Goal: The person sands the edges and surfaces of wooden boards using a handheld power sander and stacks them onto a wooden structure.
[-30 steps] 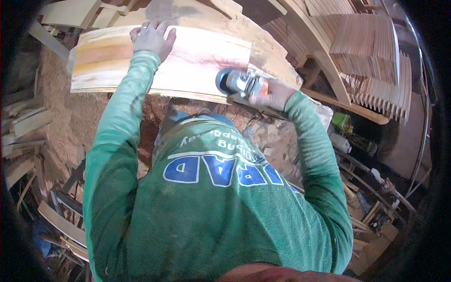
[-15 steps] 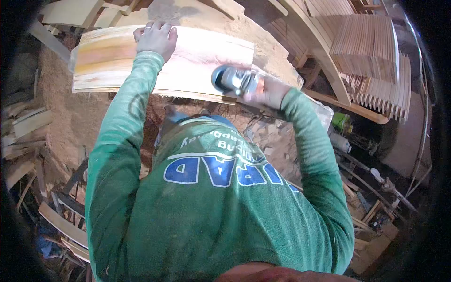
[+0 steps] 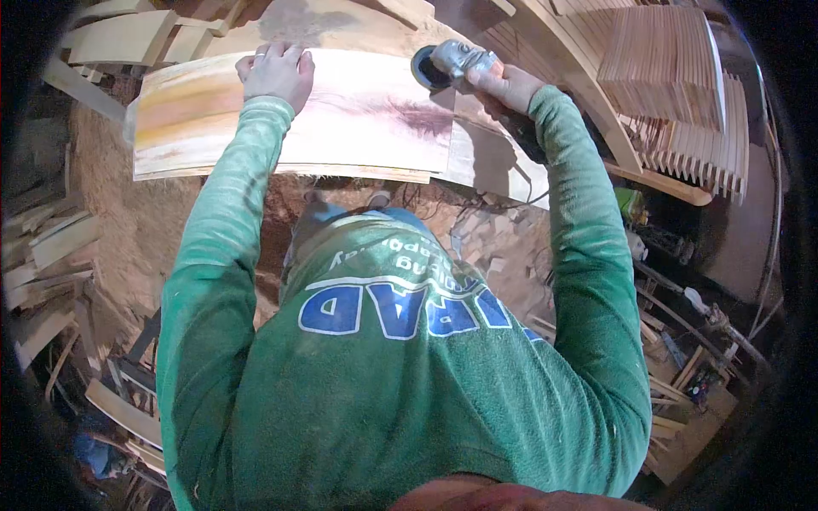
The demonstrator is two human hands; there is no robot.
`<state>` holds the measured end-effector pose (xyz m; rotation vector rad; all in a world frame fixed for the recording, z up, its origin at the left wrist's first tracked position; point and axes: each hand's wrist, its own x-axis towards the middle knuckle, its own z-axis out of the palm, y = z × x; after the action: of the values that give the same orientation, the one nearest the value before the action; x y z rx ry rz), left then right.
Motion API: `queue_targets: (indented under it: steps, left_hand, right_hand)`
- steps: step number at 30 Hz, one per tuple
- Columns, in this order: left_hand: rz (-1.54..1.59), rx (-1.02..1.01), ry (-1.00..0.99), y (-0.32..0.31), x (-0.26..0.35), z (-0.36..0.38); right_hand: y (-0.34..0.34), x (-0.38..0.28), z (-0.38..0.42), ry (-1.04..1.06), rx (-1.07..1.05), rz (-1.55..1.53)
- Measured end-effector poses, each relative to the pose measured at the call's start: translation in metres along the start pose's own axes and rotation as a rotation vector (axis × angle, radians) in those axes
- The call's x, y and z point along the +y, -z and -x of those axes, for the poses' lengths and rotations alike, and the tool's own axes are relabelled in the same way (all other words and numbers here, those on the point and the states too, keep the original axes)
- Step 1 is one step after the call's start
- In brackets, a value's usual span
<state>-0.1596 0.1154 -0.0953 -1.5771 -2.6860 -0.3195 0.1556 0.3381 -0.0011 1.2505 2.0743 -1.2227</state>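
A pale wooden board (image 3: 366, 102) with yellow streaks on its left and a dark reddish patch near its right end lies across the bench. My left hand (image 3: 279, 72) presses on its upper part, fingers spread toward the far edge. In my right hand (image 3: 509, 88) is an angle grinder (image 3: 464, 58), gripped by its body. Its round disc (image 3: 423, 70) tilts over the board's far right corner. Below the board's near edge, the edge of another board (image 3: 358, 175) shows.
The dusty bench (image 3: 498, 140) extends right of the board, with the grinder's shadow on it. Stacked curved wooden pieces (image 3: 660, 72) stand at the right behind a curved beam (image 3: 588, 94). Wood offcuts (image 3: 123, 38) lie at the far left, and scraps (image 3: 490, 234) cover the floor.
My right hand has moved the grinder up and away from me, from the board's near right part to its far right corner. My left hand stays nearly in place.
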Motion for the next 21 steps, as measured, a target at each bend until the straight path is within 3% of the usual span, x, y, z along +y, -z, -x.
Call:
queue_targets:
  steps: [3,4,6,10,13,17,21]
  left_hand:
    - [0.016,-0.007,0.002,0.001,-0.002,0.002]
    - [0.003,-0.018,0.001,0.005,-0.001,0.001]
    - [-0.023,-0.025,-0.001,0.006,0.0,0.001]
    - [-0.021,-0.023,0.009,0.0,-0.002,0.0]
    - [-0.004,-0.029,0.012,0.001,0.0,0.0]
    - [-0.007,0.001,-0.013,-0.002,-0.005,0.0]
    - [-0.001,-0.005,-0.013,0.001,-0.003,0.0]
  right_hand:
    - [-0.017,0.007,0.012,0.038,-0.03,0.174]
    - [-0.029,0.002,0.027,0.001,-0.057,0.109]
    - [-0.051,-0.007,0.058,0.209,-0.108,-0.095]
    - [-0.076,0.006,0.083,0.117,-0.277,-0.156]
    - [-0.09,-0.019,0.101,0.298,-0.113,-0.083]
    - [-0.107,-0.04,0.087,0.213,-0.265,-0.063]
    - [-0.096,-0.059,0.085,0.152,-0.25,0.061]
